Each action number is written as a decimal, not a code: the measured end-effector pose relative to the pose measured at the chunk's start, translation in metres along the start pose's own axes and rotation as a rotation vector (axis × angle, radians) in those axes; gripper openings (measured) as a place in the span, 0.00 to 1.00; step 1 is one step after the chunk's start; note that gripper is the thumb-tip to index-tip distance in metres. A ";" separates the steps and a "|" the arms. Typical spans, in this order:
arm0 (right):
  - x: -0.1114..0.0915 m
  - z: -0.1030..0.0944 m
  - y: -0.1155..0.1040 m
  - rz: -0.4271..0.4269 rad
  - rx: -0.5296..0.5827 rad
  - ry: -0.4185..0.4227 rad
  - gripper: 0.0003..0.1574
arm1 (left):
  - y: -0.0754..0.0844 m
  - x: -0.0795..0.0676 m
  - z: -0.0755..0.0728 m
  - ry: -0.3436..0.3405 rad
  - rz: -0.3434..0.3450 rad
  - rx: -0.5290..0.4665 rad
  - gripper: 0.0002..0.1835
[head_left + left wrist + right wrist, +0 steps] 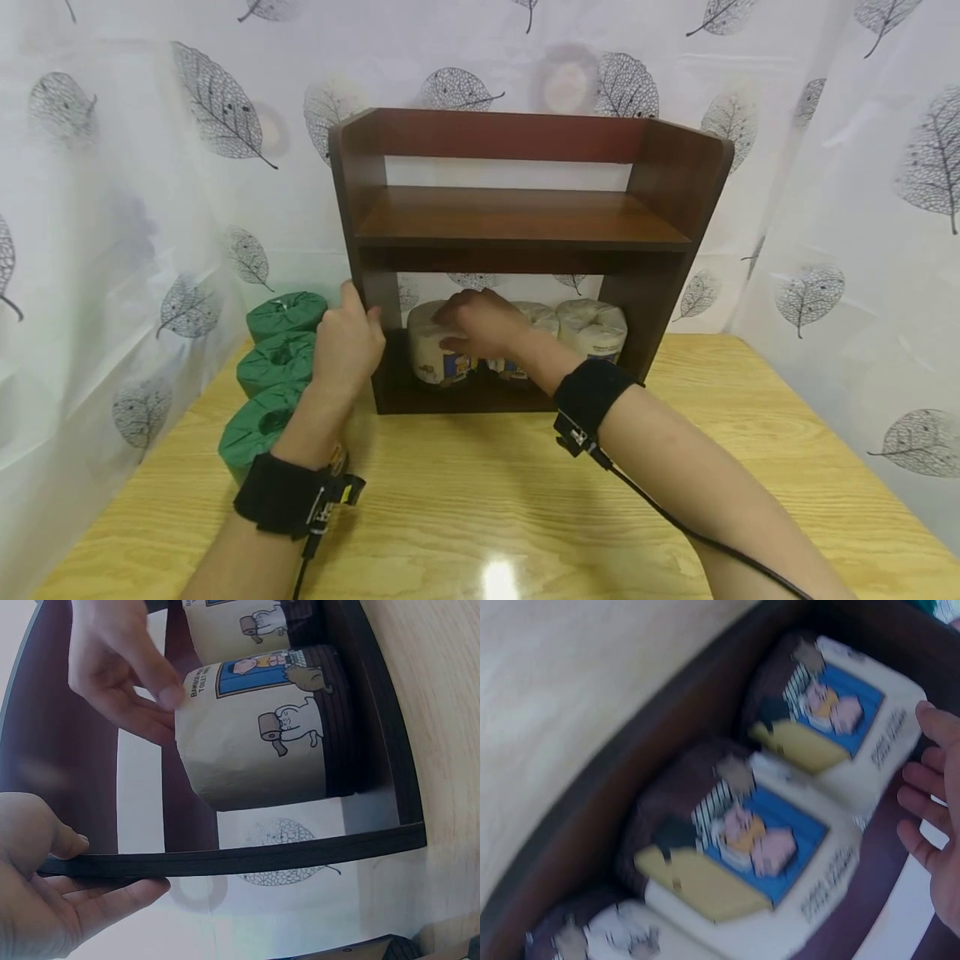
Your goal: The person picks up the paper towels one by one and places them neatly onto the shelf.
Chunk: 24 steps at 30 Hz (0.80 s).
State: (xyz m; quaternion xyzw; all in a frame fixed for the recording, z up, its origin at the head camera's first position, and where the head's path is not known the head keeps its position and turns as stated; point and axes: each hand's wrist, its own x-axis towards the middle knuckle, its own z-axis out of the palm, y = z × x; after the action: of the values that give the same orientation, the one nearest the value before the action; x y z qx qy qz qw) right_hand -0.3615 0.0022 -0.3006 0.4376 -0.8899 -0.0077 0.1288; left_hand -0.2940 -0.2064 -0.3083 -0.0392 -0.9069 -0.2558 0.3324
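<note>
A dark brown wooden shelf (525, 218) stands on the table. My left hand (348, 342) grips the edge of its left side panel, with the thumb on the inner face and fingers on the outer face in the left wrist view. My right hand (483, 321) reaches into the lower compartment, over the leftmost paper-wrapped toilet roll (431, 354). Its thumb lies at the top edge of that roll, the other fingers loosely bent behind it. Two more cream-wrapped rolls, a middle roll (735, 840) and a right roll (592, 327), stand upright in a row beside it.
Several green-wrapped rolls (277, 360) line the table's left side, beside my left forearm. The shelf's upper board (517, 215) lies above the right hand. A leaf-patterned white curtain (135, 208) surrounds the wooden table (450, 500). A cable (697, 537) trails from the right wristband.
</note>
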 end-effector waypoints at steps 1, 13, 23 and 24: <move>-0.001 -0.003 0.004 -0.015 0.002 0.003 0.28 | 0.001 0.000 0.000 0.002 0.001 0.001 0.15; -0.014 -0.006 0.021 -0.097 0.007 -0.095 0.34 | 0.001 0.000 -0.001 -0.016 -0.019 0.003 0.16; -0.013 0.014 0.012 -0.057 0.044 -0.007 0.28 | 0.000 0.000 -0.001 -0.010 -0.019 -0.003 0.15; -0.012 0.015 0.011 -0.058 0.037 0.008 0.27 | 0.000 0.001 -0.001 -0.012 -0.021 -0.003 0.16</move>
State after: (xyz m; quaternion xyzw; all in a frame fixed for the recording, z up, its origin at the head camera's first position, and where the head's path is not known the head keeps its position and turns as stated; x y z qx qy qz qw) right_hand -0.3662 0.0170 -0.3167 0.4654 -0.8763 0.0067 0.1243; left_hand -0.2939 -0.2065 -0.3072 -0.0318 -0.9088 -0.2605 0.3244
